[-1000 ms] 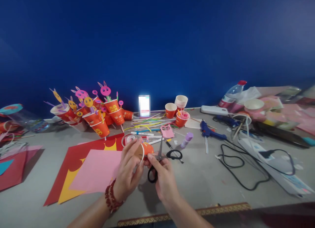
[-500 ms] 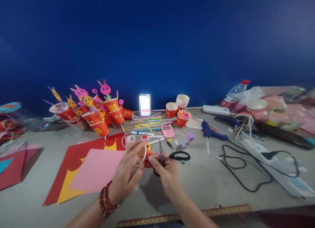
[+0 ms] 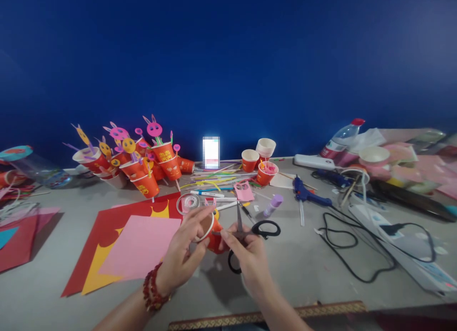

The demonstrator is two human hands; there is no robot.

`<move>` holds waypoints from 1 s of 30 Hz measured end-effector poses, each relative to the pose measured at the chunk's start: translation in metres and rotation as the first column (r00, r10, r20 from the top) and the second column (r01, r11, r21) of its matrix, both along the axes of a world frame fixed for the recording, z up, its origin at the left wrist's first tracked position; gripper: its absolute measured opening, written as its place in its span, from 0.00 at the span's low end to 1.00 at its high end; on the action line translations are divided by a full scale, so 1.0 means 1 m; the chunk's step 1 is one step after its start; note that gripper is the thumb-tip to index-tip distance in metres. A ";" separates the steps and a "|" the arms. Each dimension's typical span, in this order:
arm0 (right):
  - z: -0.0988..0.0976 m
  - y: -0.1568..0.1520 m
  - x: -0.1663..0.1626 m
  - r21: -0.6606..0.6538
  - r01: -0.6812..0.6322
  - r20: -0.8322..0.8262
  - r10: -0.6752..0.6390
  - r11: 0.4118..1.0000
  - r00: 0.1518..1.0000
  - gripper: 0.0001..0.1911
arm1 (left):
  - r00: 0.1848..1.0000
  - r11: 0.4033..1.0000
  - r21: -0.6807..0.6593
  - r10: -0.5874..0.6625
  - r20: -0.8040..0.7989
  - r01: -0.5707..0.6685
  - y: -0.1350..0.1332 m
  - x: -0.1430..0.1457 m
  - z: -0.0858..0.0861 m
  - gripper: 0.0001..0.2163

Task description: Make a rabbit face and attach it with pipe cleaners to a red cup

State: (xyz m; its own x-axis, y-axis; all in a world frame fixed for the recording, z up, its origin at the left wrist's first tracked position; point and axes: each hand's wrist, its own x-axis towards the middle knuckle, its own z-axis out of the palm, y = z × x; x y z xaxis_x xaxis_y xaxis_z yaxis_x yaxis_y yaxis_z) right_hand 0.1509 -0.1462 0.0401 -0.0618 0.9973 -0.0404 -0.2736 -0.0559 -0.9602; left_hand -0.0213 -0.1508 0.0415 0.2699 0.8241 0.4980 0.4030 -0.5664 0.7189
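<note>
A red paper cup point(image 3: 216, 240) is tipped on its side between my hands, its white rim facing left. My left hand point(image 3: 187, 238) is closed around the rim side of the cup, wearing a red beaded bracelet point(image 3: 154, 289). With my right hand point(image 3: 246, 252) I grip black-handled scissors point(image 3: 239, 220) near their pivot, the blades spread wide. One blade points up and the other points left, its tip at the cup's side. Whether that tip has pierced the wall is hidden by my fingers. Both handle loops stick out free of the fingers.
Pink paper point(image 3: 143, 245) overlaps yellow and red sheets at left. Red cups with paper animal faces point(image 3: 164, 152) stand behind. A glue stick point(image 3: 273, 205), a blue glue gun point(image 3: 309, 193), looped cables and a white power strip point(image 3: 403, 247) lie to the right.
My right hand has shifted slightly right and down with the scissors, and their lower loop shows more fully. More of the cup's red side is visible. My left hand stays nearly in place.
</note>
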 end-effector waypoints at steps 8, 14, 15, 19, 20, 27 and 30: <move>-0.007 -0.008 -0.018 -0.282 -0.021 -0.290 -0.064 0.959 0.955 0.18 | 0.988 0.973 0.217 0.100 -0.119 -0.073 -0.005 0.006 -0.009 0.09; -0.003 -0.011 -0.021 -0.373 -0.130 -0.405 -0.035 0.919 0.914 0.21 | 0.969 0.939 0.326 0.173 -0.179 -0.107 -0.008 0.008 -0.010 0.09; -0.002 -0.011 -0.022 -0.393 -0.149 -0.423 -0.035 0.907 0.905 0.21 | 0.962 0.930 0.348 0.193 -0.195 -0.116 -0.008 0.008 -0.010 0.09; -0.001 -0.012 -0.022 -0.474 -0.224 -0.478 -0.036 0.852 0.878 0.22 | 0.936 0.899 0.419 0.251 -0.245 -0.131 -0.009 0.006 -0.013 0.08; -0.001 -0.012 -0.023 -0.482 -0.231 -0.484 -0.037 0.845 0.874 0.22 | 0.935 0.894 0.431 0.251 -0.251 -0.125 -0.009 0.006 -0.013 0.08; -0.005 -0.010 -0.026 -0.331 -0.097 -0.447 -0.066 0.939 0.892 0.17 | 0.954 0.919 0.375 0.214 -0.211 -0.123 -0.009 0.005 -0.013 0.08; -0.005 -0.008 -0.026 -0.273 -0.024 -0.404 -0.092 0.962 0.910 0.16 | 0.969 0.943 0.316 0.170 -0.180 -0.107 -0.009 0.007 -0.009 0.10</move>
